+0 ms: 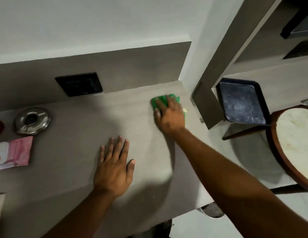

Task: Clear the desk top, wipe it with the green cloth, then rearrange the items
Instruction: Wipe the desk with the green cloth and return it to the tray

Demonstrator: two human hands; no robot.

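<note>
While the wiping goes on at the far right corner, a few things sit well to the left of the left hand (113, 166): a dark red object cut off by the frame edge, a round metal ashtray (32, 121), and nearer the person a pink packet of wipes (13, 152) with a white flap. They seem to have been pushed to that end so the middle and right of the desk (72, 169) are free for cleaning. Print on the packet is too small and cropped to read. A black socket panel (79, 84) sits in the back wall beyond the left hand, with a tiny mark I cannot make out. That left hand lies flat and spread on the bare surface, holding nothing, probably as a brace while the person leans. Further right, the right hand (169, 114) presses palm-down on the green cloth (164, 100), fingers spread over it, close to the back corner. Blur suggests it is mid-stroke. Beyond it to the right, off the desk, a dark tray (242, 103) rests on a lower shelf, beside a round table (297, 143).
</note>
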